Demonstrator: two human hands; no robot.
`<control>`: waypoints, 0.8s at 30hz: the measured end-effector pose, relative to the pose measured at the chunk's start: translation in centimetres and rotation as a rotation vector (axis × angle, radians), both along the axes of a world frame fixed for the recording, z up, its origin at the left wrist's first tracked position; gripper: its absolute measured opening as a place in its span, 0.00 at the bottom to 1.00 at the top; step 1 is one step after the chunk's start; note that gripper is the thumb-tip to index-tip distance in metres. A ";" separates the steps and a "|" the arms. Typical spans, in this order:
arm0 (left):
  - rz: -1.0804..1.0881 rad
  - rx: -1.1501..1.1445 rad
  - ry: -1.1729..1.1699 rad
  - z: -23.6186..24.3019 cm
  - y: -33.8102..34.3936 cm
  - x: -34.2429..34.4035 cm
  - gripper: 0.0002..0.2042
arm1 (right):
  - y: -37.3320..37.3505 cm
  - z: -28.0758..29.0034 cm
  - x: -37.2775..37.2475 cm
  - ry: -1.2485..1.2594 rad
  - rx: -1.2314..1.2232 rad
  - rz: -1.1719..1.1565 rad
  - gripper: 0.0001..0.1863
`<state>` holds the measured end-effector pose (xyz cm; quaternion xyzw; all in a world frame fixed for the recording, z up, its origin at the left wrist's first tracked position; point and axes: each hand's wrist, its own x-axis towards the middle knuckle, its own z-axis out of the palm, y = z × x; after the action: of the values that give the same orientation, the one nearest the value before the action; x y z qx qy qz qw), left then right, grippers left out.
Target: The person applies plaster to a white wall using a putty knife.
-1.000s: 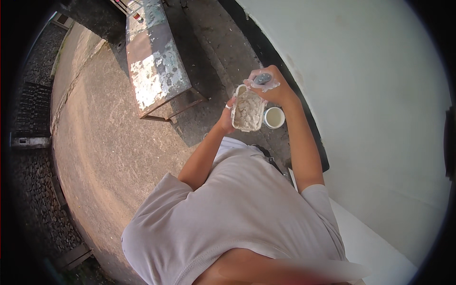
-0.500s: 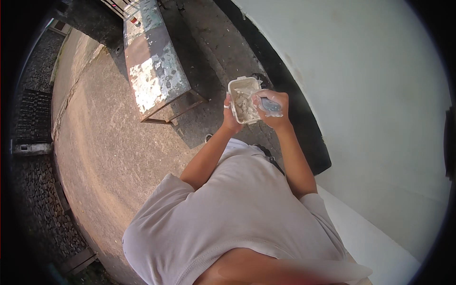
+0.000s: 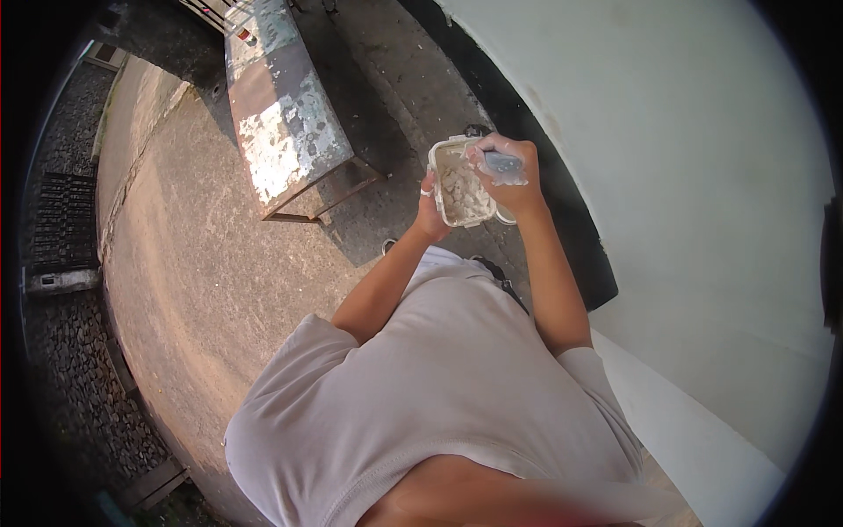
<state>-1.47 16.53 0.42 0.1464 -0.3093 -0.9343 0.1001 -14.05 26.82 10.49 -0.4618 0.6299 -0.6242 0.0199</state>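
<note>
Left hand [image 3: 428, 215] grips an off-white, rectangular plastic tub with rounded corners [image 3: 465, 223] by its left side, thumb up along the wall; the other fingers are mostly hidden, so their exact placement cannot be told. The tub is held out in front of the body, above the grey concrete ground [image 3: 202, 237], its mouth facing up toward the camera. Inside: lumpy, off-white paste [image 3: 465, 195], spread unevenly over the interior. Right hand [image 3: 524, 189] is at the tub's right edge, fingers closed around a grey-blue, rounded tool handle [image 3: 503, 163] — working end hidden by the hand, type not determinable. White residue marks the right hand and the handle; a white patch also shows near the left thumb. Beyond the right wrist, a white, round bucket [image 3: 506, 216] shows only in part. Left of the hands, well apart, is a long bench with a worn, patchy top [image 3: 281, 114] — a small red container [image 3: 244, 35] near its far end. To the right rises a smooth, pale wall [image 3: 685, 176] with a black band [image 3: 575, 255] along its base. Wearer's shirt [image 3: 465, 369]: light grey, short-sleeved.
</note>
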 end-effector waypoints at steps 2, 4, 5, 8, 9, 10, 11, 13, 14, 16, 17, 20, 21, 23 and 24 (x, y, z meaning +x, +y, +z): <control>-0.115 -0.078 0.077 0.6 0.1 0.1 0.46 | -0.1 1.8 -1.1 -0.174 0.103 0.001 0.07; -0.131 -0.079 0.089 1.1 0.2 -0.1 0.45 | -0.1 2.3 -1.6 -0.348 0.205 -0.002 0.07; -0.143 -0.084 0.107 1.1 0.3 -0.1 0.45 | -0.2 2.2 -1.7 -0.395 0.213 0.009 0.07; -0.027 -0.068 0.064 0.1 0.8 0.1 0.44 | -0.1 2.6 -0.7 -0.531 0.254 -0.015 0.07; -0.025 -0.068 0.064 -0.3 0.6 0.0 0.44 | -0.2 2.7 -0.4 -0.619 0.287 -0.051 0.06; -0.008 -0.035 0.064 -0.6 0.7 0.0 0.44 | 0.1 1.7 -0.1 -0.622 0.289 -0.053 0.06; 0.010 -0.003 0.067 -0.7 0.6 -0.2 0.43 | 0.2 0.2 0.0 -0.442 0.210 -0.039 0.06; 0.060 0.010 0.038 -0.9 0.3 -0.3 0.43 | 0.4 -0.9 0.4 -0.263 0.131 -0.020 0.06; 0.111 0.024 0.009 -1.0 0.1 -0.2 0.43 | 0.7 -0.6 1.0 -0.124 0.099 0.033 0.05; 0.127 0.033 0.012 -1.2 -0.3 0.0 0.43 | 1.5 -0.7 2.0 0.021 0.045 0.118 0.06; 0.138 0.041 0.015 -1.2 -0.4 -0.1 0.42 | 1.8 -0.8 2.3 0.025 0.046 0.118 0.06; 0.137 0.075 0.009 -1.0 -0.6 -0.2 0.42 | 2.3 -0.9 2.7 0.195 -0.029 0.061 0.07; 0.138 0.076 0.010 -0.9 -0.7 -0.2 0.42 | 2.5 -0.8 2.4 0.202 -0.030 0.093 0.10; 0.096 0.107 0.031 -0.1 -0.5 0.0 0.41 | 2.7 -0.5 1.9 0.205 -0.028 0.116 0.14; 0.092 0.107 0.028 0.3 -0.5 0.0 0.41 | 2.6 -0.3 1.4 0.193 -0.020 0.134 0.13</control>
<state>-1.47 16.05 0.70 0.1527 -0.2502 -0.9459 0.1393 -12.70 29.39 10.18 -0.5608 0.5904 -0.5805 -0.0038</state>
